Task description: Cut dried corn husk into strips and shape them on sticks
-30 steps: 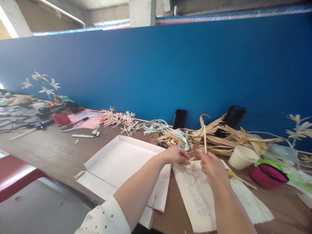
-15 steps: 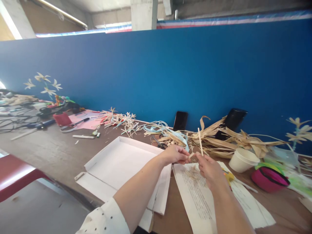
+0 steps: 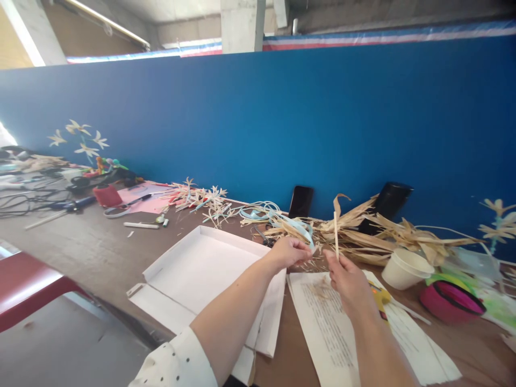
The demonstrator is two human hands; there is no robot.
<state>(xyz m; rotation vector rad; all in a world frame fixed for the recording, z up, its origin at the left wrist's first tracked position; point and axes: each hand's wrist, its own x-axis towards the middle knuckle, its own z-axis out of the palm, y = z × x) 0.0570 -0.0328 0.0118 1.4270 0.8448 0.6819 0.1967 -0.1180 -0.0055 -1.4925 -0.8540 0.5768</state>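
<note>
My right hand [image 3: 342, 274] is closed around a thin pale stick [image 3: 336, 234], which stands upright from the fingers. To its left, my left hand [image 3: 291, 252] is closed in a pinch; whatever lies between its fingertips is too small and blurred to name. A small gap separates the two hands. Below them are printed sheets of paper [image 3: 322, 328] with dry fibre scraps [image 3: 323, 287] on top. Behind the hands lie dried husk strips [image 3: 363, 226] and pale blue ribbon [image 3: 300, 228]. A white open box [image 3: 201, 279] sits under my left forearm.
A white cup [image 3: 406, 269], a magenta pouch [image 3: 451, 301] and a yellow tool [image 3: 379, 298] are on the right. A phone [image 3: 301, 201] leans against the blue partition [image 3: 242, 123]. Husk flowers [image 3: 213, 201] lie at the back; a red stool [image 3: 32, 290] stands at left.
My hands have drawn slightly apart; the pale piece that spanned between their fingertips no longer shows there. The stick is still in my right hand. The view has shifted slightly.
</note>
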